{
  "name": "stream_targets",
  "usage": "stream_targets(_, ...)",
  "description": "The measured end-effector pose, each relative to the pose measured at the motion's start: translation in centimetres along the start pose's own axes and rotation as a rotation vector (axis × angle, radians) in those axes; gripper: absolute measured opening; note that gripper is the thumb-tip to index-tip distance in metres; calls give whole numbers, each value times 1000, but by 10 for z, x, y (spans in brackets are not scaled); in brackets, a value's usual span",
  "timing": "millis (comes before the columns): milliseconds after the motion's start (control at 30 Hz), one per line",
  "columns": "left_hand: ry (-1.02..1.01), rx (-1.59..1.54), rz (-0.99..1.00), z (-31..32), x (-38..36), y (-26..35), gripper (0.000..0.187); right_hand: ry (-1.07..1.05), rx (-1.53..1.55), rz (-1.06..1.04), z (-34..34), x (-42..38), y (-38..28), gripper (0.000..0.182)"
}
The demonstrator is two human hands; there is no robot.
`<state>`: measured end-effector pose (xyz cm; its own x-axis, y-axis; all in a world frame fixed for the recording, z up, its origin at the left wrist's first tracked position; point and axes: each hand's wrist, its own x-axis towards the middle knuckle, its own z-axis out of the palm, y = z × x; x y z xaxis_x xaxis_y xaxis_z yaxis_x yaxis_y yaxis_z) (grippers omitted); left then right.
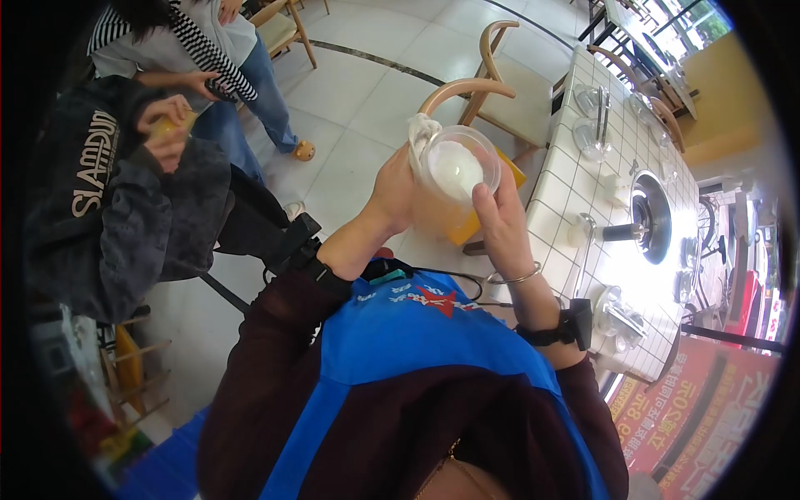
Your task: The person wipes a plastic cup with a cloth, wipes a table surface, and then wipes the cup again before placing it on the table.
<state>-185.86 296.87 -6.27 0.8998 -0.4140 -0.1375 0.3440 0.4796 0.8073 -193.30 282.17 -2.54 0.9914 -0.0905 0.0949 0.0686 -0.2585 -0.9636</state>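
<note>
A clear plastic tub (pixel 463 136) with white contents is held up in front of my chest, its round mouth facing me. My right hand (pixel 502 218) grips its right side, thumb over the rim and the other fingers behind. On the other side, my left hand (pixel 393 187) is closed around a bunched white cloth (pixel 422 132), pressed to the tub's left edge. The far fingers of this hand are hidden behind the tub and cloth.
To the right stands a white tiled table (pixel 546 187) with glassware (pixel 590 140), a round dark pot (pixel 652 218) and a ladle (pixel 586 242). Wooden chairs (pixel 508 108) stand beyond my hands. Two people are at the left, one in a dark hoodie (pixel 125 192).
</note>
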Motion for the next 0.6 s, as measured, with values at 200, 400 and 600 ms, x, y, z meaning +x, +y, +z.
stream_targets(200,-65,-113,-243,0,-2,8,36,-171,-120,5,-25,3,-22,88)
stream_targets(400,-107,131,-215,17,-10,31,37,-188,-167,-178,-24,8,-16,95)
stream_targets(600,-253,186,-86,12,-3,24,38,-98,268,-125,-15,5,-9,94)
